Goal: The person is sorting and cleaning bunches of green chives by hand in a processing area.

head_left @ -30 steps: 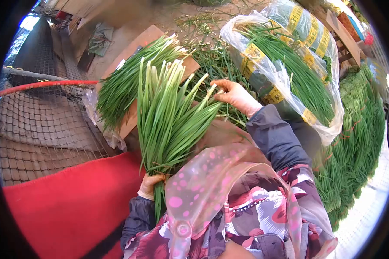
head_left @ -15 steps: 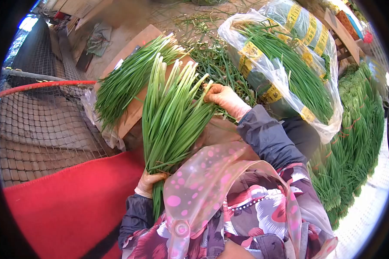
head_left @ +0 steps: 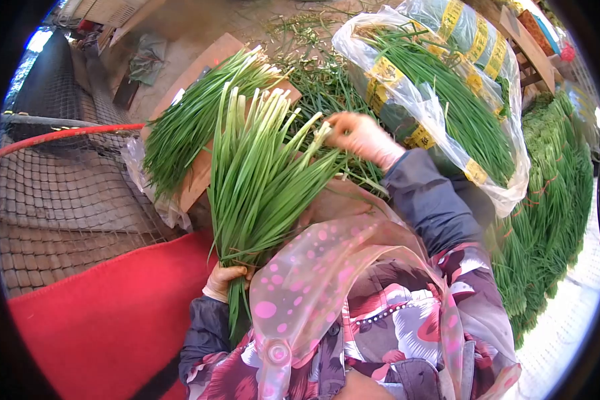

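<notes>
My left hand (head_left: 224, 281), in a thin pale glove, is wrapped round the leafy lower part of a bunch of garlic chives (head_left: 263, 180). The bunch fans out upward with its white stalk ends away from me. My right hand (head_left: 361, 139), also gloved and slightly blurred, is beside the white ends at the bunch's right edge. Its fingers are curled together in a pinch; whatever is between them cannot be made out. A second pile of garlic chives (head_left: 203, 110) lies on a brown board (head_left: 197, 181) just beyond the bunch.
At the right, a clear plastic bag with yellow tape (head_left: 473, 172) holds more chives. Tied bundles (head_left: 547, 200) are stacked beyond it. Loose trimmings (head_left: 333, 87) litter the floor ahead. A red cloth (head_left: 113, 313), netting (head_left: 67, 220) and a red hose (head_left: 67, 139) lie at left.
My right hand has moved right and slightly up, away from the bunch's middle. My left hand and the bunch have shifted slightly left, with the stalks at the right edge spread further out.
</notes>
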Action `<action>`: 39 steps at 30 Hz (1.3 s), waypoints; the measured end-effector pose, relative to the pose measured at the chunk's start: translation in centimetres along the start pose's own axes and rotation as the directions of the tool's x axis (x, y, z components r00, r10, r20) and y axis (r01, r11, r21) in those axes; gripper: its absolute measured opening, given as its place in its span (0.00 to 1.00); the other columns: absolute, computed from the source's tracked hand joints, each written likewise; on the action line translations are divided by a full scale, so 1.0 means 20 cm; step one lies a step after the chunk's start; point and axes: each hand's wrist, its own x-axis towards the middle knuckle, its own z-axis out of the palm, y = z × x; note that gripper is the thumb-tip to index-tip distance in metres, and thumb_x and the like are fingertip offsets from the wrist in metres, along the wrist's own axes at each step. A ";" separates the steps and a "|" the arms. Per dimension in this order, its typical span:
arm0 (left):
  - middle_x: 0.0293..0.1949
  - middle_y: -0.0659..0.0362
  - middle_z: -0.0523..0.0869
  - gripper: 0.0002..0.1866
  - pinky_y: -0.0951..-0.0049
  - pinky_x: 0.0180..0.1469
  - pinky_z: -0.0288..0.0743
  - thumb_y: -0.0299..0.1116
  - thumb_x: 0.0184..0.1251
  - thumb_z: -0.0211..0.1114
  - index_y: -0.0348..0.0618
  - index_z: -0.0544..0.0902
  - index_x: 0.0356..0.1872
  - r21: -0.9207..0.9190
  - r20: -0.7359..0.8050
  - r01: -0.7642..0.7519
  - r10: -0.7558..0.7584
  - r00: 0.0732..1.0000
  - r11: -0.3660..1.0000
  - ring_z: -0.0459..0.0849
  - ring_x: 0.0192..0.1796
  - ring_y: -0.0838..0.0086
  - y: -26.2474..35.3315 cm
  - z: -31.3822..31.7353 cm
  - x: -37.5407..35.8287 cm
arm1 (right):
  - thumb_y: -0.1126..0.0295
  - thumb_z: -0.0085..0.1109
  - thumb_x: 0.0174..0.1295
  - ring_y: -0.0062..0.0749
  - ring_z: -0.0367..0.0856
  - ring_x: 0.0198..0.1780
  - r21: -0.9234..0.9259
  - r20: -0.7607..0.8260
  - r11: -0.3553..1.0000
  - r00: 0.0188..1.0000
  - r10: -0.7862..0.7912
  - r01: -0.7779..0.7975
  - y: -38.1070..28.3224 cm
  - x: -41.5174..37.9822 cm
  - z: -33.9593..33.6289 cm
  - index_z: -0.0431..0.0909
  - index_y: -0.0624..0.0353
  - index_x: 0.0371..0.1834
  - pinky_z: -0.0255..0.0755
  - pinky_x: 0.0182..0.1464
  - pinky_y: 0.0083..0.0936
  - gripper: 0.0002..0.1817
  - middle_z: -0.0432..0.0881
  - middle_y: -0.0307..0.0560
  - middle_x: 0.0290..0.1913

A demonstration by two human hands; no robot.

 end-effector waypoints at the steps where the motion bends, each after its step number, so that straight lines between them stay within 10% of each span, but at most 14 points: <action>1: 0.26 0.53 0.81 0.19 0.74 0.25 0.73 0.30 0.50 0.69 0.35 0.79 0.45 0.009 0.017 0.004 -0.004 1.000 1.000 0.79 0.22 0.70 0.01 -0.01 0.00 | 0.72 0.61 0.56 0.40 0.84 0.46 -0.401 -0.090 0.907 0.990 0.105 -0.132 -0.01 0.06 -0.14 0.85 0.59 0.40 0.76 0.48 0.32 0.10 0.85 0.49 0.46; 3: 0.24 0.53 0.80 0.21 0.74 0.23 0.72 0.31 0.50 0.70 0.35 0.79 0.46 0.027 -0.010 0.022 -0.022 1.000 0.999 0.78 0.20 0.70 0.02 0.01 0.00 | 0.73 0.57 0.56 0.43 0.84 0.46 -0.713 -0.214 0.648 0.964 0.160 -0.266 0.00 0.10 -0.21 0.85 0.57 0.42 0.77 0.47 0.33 0.12 0.85 0.51 0.46; 5: 0.42 0.50 0.80 0.29 0.68 0.41 0.75 0.26 0.48 0.66 0.35 0.74 0.56 0.001 0.038 0.059 -0.059 0.998 0.998 0.80 0.39 0.64 -0.02 -0.14 0.04 | 0.76 0.52 0.55 0.48 0.83 0.46 -0.774 -0.190 0.630 0.928 -0.319 0.059 0.07 0.08 -0.17 0.85 0.54 0.46 0.77 0.50 0.34 0.17 0.85 0.54 0.45; 7: 0.60 0.47 0.79 0.38 0.61 0.58 0.77 0.20 0.45 0.62 0.35 0.70 0.66 -0.033 0.083 0.101 -0.098 0.992 0.994 0.82 0.57 0.58 -0.03 -0.13 0.05 | 0.71 0.57 0.62 0.35 0.84 0.45 -0.274 0.021 0.962 1.000 0.000 0.006 0.00 0.06 -0.05 0.82 0.54 0.55 0.76 0.51 0.29 0.17 0.86 0.47 0.46; 9: 0.23 0.52 0.81 0.24 0.73 0.23 0.72 0.31 0.46 0.70 0.34 0.79 0.47 0.084 0.011 0.022 -0.023 1.000 0.996 0.78 0.21 0.69 0.03 0.01 0.03 | 0.65 0.62 0.64 0.26 0.82 0.45 0.300 0.324 0.934 0.942 0.090 -0.193 0.12 0.12 0.07 0.79 0.57 0.60 0.74 0.52 0.25 0.21 0.86 0.42 0.47; 11: 0.23 0.52 0.81 0.24 0.73 0.23 0.72 0.30 0.45 0.70 0.34 0.79 0.47 0.127 0.015 0.003 -0.005 1.000 0.992 0.78 0.21 0.68 0.07 0.04 0.03 | 0.63 0.64 0.64 0.23 0.81 0.52 0.599 0.489 0.719 0.872 0.019 -0.351 0.13 0.16 0.09 0.71 0.58 0.68 0.72 0.56 0.23 0.29 0.85 0.40 0.52; 18: 0.23 0.52 0.81 0.22 0.72 0.24 0.72 0.28 0.43 0.68 0.33 0.79 0.44 0.202 -0.009 0.052 -0.051 0.999 0.978 0.78 0.22 0.68 0.16 0.08 0.04 | 0.69 0.59 0.62 0.33 0.84 0.51 0.436 0.800 0.712 0.600 -0.025 -0.551 0.03 0.27 -0.02 0.73 0.66 0.63 0.77 0.56 0.28 0.25 0.85 0.51 0.51; 29: 0.27 0.53 0.82 0.23 0.76 0.27 0.74 0.27 0.47 0.69 0.34 0.78 0.48 0.208 -0.029 0.044 -0.039 0.999 0.977 0.80 0.26 0.71 0.19 0.17 0.02 | 0.72 0.69 0.58 0.22 0.84 0.37 0.276 0.542 0.826 0.789 0.289 -0.492 -0.06 0.11 0.09 0.82 0.65 0.47 0.78 0.42 0.20 0.15 0.86 0.41 0.38; 39: 0.25 0.51 0.81 0.22 0.72 0.26 0.75 0.25 0.49 0.68 0.35 0.77 0.49 0.214 -0.015 0.033 -0.030 0.999 0.976 0.80 0.22 0.69 0.14 0.10 0.03 | 0.71 0.63 0.59 0.22 0.79 0.31 0.368 0.227 0.889 0.954 0.196 -0.271 -0.07 0.06 0.05 0.82 0.63 0.34 0.73 0.37 0.22 0.06 0.83 0.37 0.28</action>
